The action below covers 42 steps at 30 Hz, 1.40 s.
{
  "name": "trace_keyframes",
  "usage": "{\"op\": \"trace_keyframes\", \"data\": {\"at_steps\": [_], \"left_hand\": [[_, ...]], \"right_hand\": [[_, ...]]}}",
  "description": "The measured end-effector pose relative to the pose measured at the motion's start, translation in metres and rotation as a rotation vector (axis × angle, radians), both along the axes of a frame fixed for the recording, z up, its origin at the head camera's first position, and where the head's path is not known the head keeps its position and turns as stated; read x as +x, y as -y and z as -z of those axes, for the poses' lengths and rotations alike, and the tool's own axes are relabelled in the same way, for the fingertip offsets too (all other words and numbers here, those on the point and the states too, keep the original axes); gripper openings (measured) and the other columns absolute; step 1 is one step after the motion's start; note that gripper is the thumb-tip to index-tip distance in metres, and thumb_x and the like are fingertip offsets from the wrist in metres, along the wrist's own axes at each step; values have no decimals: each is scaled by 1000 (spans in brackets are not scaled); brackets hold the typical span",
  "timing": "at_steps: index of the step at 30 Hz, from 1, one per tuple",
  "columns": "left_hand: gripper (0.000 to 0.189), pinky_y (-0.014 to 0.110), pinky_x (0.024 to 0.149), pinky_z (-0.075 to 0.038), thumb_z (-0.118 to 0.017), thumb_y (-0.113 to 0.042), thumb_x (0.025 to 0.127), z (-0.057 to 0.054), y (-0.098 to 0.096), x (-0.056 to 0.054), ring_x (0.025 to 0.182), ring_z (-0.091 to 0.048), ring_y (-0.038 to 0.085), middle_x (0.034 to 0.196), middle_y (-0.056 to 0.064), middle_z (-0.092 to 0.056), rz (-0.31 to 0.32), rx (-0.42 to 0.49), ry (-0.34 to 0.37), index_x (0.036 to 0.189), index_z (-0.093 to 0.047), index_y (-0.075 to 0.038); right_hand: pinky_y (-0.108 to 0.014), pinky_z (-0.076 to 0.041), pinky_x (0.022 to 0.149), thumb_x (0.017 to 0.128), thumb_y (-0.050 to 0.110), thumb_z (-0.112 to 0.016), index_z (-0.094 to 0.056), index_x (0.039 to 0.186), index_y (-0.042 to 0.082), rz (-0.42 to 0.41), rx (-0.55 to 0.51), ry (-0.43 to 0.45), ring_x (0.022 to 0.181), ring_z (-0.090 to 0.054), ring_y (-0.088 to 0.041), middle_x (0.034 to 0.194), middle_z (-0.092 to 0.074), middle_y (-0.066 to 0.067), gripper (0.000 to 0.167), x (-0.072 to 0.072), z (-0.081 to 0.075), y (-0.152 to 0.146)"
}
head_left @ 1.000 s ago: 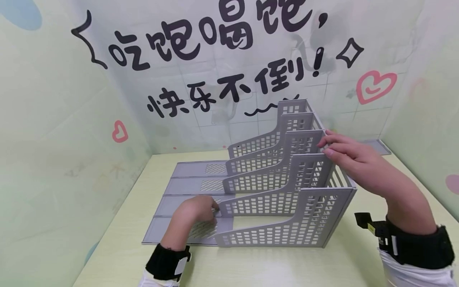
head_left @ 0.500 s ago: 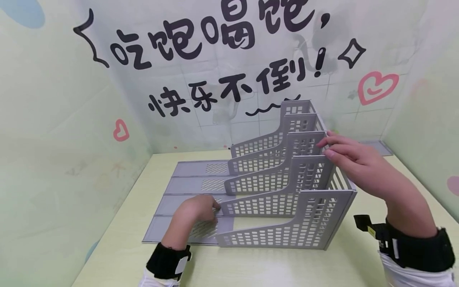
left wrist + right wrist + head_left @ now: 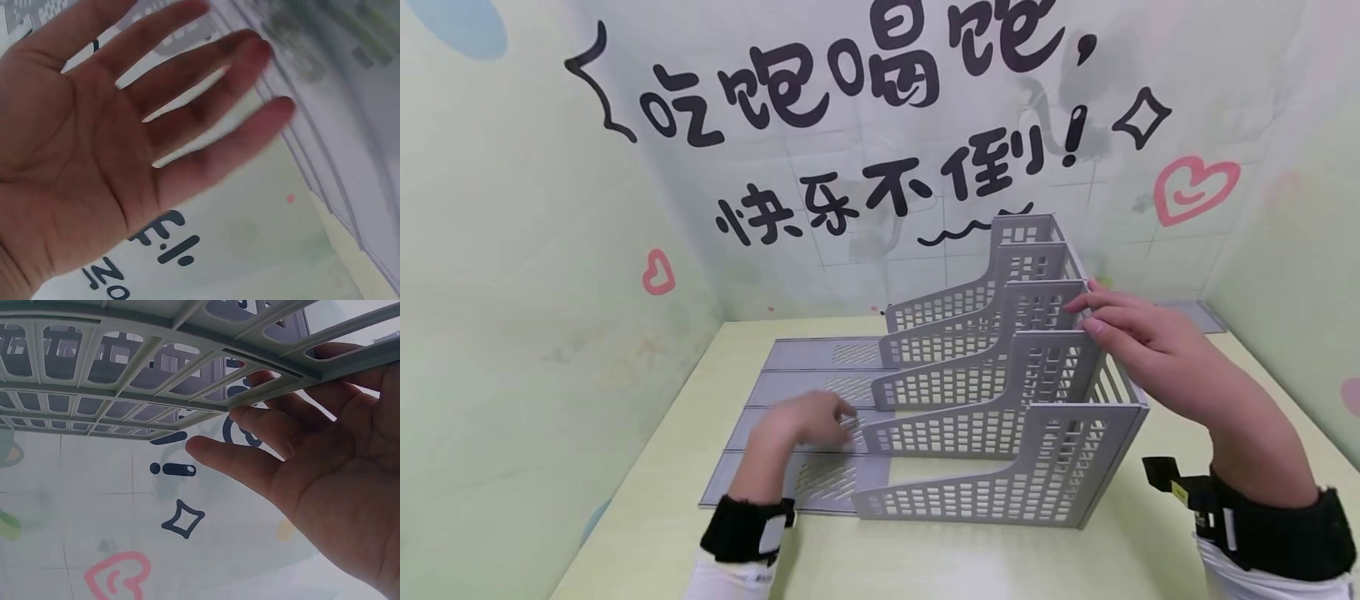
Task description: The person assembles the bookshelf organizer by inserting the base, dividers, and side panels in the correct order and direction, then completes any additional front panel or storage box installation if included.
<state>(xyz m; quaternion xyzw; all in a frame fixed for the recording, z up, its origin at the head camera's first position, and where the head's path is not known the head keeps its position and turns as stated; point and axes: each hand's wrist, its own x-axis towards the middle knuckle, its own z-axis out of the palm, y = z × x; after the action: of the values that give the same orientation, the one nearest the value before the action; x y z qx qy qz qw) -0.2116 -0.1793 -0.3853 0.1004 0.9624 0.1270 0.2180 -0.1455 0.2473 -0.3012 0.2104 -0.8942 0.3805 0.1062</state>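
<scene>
A grey plastic file rack point(image 3: 951, 496) stands upright on the table, its several perforated dividers rising towards the right. Flat grey panels point(image 3: 741, 437) with slotted patches stretch from its left side. My left hand point(image 3: 808, 421), slightly blurred, hovers over these panels beside the low ends of the dividers. Its fingers are spread and fairly straight in the left wrist view, with nothing between them. My right hand point(image 3: 1138, 342) rests its extended fingers on the top edge of the rack's right side. In the right wrist view, some fingertips point(image 3: 203, 449) lie along the slatted frame and others pass behind it.
Another flat grey panel point(image 3: 1198, 317) lies at the table's back right, partly behind the right hand. A printed backdrop point(image 3: 820, 275) with black lettering closes off the back, with pale walls left and right. The light wooden table point(image 3: 940, 558) extends in front of the rack.
My left hand has lifted off the slotted panel near the dividers and moved slightly back and left. My right hand stays on the rack's edge. The head view has shifted a little.
</scene>
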Motion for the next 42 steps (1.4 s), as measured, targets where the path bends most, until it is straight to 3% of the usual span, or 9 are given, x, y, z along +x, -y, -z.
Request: {"op": "trace_keyframes", "data": {"at_steps": [4, 7, 9, 12, 17, 28, 35, 39, 42], "left_hand": [[49, 53, 105, -58, -73, -21, 98, -2, -5, -52, 125, -67, 36, 137, 19, -70, 8, 127, -152, 143, -64, -4], [47, 50, 107, -56, -73, -15, 96, 10, -16, -89, 123, -67, 35, 130, 20, -71, 36, 218, -237, 139, -64, -1], [41, 48, 104, -57, -75, -13, 95, 22, -19, -105, 117, -68, 32, 124, 17, -73, 62, 235, -223, 134, -68, -2], [28, 41, 95, -58, -79, -14, 93, 39, -21, -118, 103, -70, 24, 111, 11, -78, 102, 209, -192, 120, -76, -5], [17, 38, 84, -60, -83, -17, 93, 51, -24, -124, 87, -72, 20, 95, 9, -81, 125, 172, -220, 105, -81, -4], [20, 40, 86, -62, -82, -23, 95, 50, -33, -123, 89, -75, 21, 96, 9, -80, 139, 48, -252, 105, -79, -6], [19, 38, 86, -56, -71, -16, 102, 56, -33, -118, 91, -66, 20, 107, 12, -77, 58, 182, -149, 116, -74, -4], [27, 37, 86, -53, -63, -20, 104, 56, -33, -117, 94, -64, 21, 112, 14, -74, 91, 177, -112, 125, -68, -2], [34, 37, 84, -47, -56, -11, 102, 52, -28, -118, 95, -58, 23, 115, 17, -68, 104, 204, -91, 135, -56, -1]], "right_hand": [[7, -25, 101, 110, 20, -58, -71, 135, 10, 16, 1, -10, 162, -33, -33, 151, -61, -20, 30, 2, 0, -2], [7, -26, 103, 109, 17, -59, -71, 135, 9, 21, -12, -28, 162, -34, -18, 149, -63, -20, 30, 3, 1, -2], [7, -26, 104, 108, 15, -60, -72, 133, 7, 11, -23, -40, 162, -34, -16, 147, -64, -22, 29, 2, 2, -1], [7, -26, 104, 108, 14, -60, -72, 132, 5, 3, -26, -41, 161, -36, -29, 147, -64, -24, 29, 1, 3, 2], [7, -26, 101, 109, 19, -59, -71, 135, 8, 15, -4, -14, 158, -36, -43, 151, -61, -23, 31, 1, 2, 5], [6, -23, 102, 110, 18, -57, -70, 136, 6, 23, -3, -1, 159, -34, -46, 154, -59, -24, 31, 2, 1, 7], [6, -22, 103, 110, 18, -56, -69, 136, 4, 22, 0, -6, 159, -33, -46, 151, -61, -24, 32, 2, -2, 10], [7, -23, 102, 110, 18, -56, -70, 134, 3, 26, -1, -8, 160, -33, -44, 149, -62, -23, 32, 2, -1, 8], [7, -22, 103, 110, 17, -56, -71, 133, 3, 27, -7, -15, 160, -33, -42, 148, -63, -23, 31, 2, 0, 8]]}}
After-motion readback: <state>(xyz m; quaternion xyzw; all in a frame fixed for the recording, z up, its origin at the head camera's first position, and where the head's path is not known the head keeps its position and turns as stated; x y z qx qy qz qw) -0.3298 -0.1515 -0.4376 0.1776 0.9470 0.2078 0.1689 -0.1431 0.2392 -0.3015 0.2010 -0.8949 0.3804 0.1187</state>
